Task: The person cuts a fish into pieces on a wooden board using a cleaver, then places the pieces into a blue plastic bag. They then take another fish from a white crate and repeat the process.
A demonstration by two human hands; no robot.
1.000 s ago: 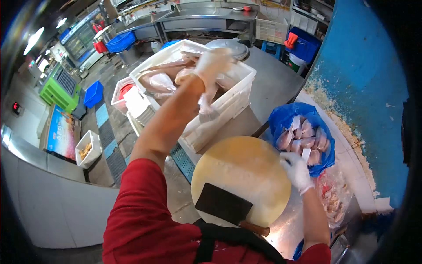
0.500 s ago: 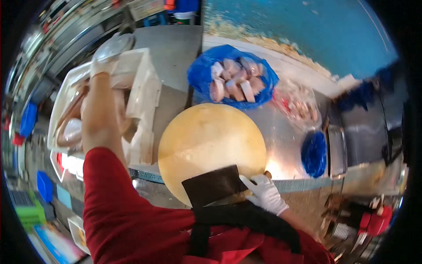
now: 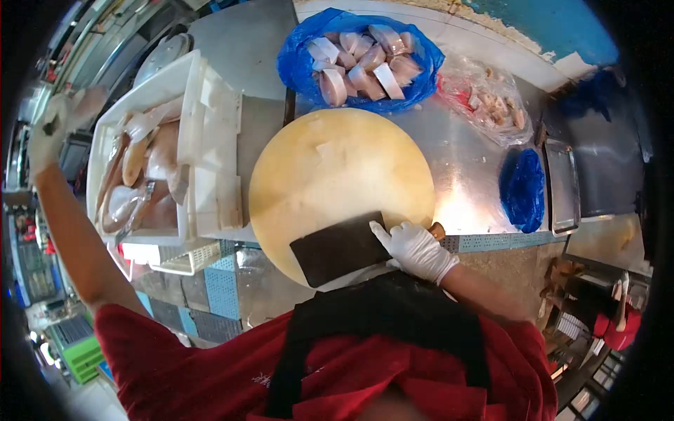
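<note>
In my white-gloved right hand is a wide dark cleaver, gripped near its wooden handle. Its blade lies flat over the near edge of a round yellowish chopping board, whose top shows slight marks. My left hand, also in a white glove, is stretched far out to the left, beyond a white plastic crate. Motion smears its fingers, and a blurred pinkish shape shows beside it; whether it is held I cannot make out. Pale fish pieces, some under clear plastic, fill the crate.
Behind the board, an open blue bag holds several cut fish chunks. To its right lie a clear bag of small pieces, a bundled blue bag and a metal tray. A round metal lid sits behind the crate.
My left hand has swung from above the crate out to the left, past its side. The view has tilted, so the board and bags appear higher. The cleaver stays in my right hand.
</note>
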